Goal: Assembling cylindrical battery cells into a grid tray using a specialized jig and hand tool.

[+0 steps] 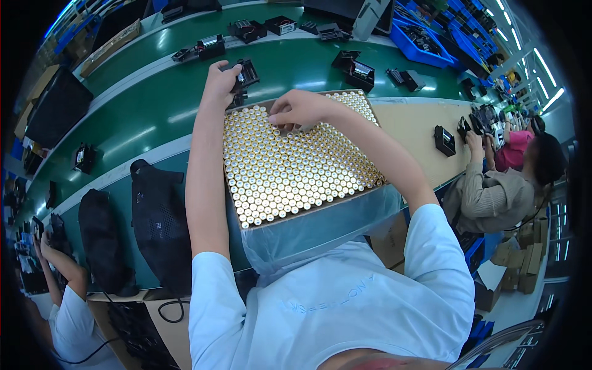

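My left hand (219, 84) is closed around the edge of a black plastic casing (248, 74), holding it just beyond the far left corner of a wide box. Tightly packed cylindrical batteries (271, 179) stand upright in that box, their pale ends up. Over its far part, my right hand (302, 110) reaches down with curled fingers among the batteries, beside a small gap in the rows. Whatever its fingertips pinch is hidden. A clear plastic bag (320, 225) drapes over the near side of the box.
Black casings (361, 74) with battery compartments lie along the green conveyor belt (296, 61). Two black bags (161, 222) rest to my left. A blue bin (419, 43) stands at the far right. Co-workers sit on both sides, one in a beige top (493, 191).
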Demonstrator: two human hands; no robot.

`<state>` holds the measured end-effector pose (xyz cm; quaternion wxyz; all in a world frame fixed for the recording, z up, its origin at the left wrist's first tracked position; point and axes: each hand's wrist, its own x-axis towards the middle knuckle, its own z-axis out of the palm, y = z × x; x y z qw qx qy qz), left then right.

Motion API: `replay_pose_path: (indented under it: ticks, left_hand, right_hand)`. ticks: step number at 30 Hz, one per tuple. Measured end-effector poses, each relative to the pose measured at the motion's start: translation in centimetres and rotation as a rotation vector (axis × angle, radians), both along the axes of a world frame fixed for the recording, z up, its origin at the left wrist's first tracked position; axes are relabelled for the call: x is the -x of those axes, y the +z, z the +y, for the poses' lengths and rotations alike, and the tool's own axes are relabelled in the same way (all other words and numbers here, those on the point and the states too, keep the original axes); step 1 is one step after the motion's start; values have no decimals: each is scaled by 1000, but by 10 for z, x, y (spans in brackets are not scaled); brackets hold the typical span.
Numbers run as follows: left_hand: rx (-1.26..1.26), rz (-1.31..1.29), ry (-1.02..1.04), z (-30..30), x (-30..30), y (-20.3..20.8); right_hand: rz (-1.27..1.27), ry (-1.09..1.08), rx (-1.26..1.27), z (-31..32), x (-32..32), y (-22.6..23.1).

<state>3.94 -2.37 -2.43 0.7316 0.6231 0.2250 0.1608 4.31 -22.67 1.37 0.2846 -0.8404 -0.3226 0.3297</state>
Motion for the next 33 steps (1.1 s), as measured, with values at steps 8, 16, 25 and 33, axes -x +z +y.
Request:
replay_pose_path:
  ticks: [8,16,25,33]
  left_hand:
    - [183,-89,-36,14,-7,-10]
    - [280,-124,-173,9,-2,0]
    - [254,-153,-170,10,0,-5]
    - [71,-86,-126,14,-2,-6]
  right_hand:
    - [44,-42,-73,-5,-14,-5]
    - [-1165,41,-505,22,-33,-3]
    - [-1062,-39,-591,28,-37,-15]
    - [-280,166,102,3,1,11]
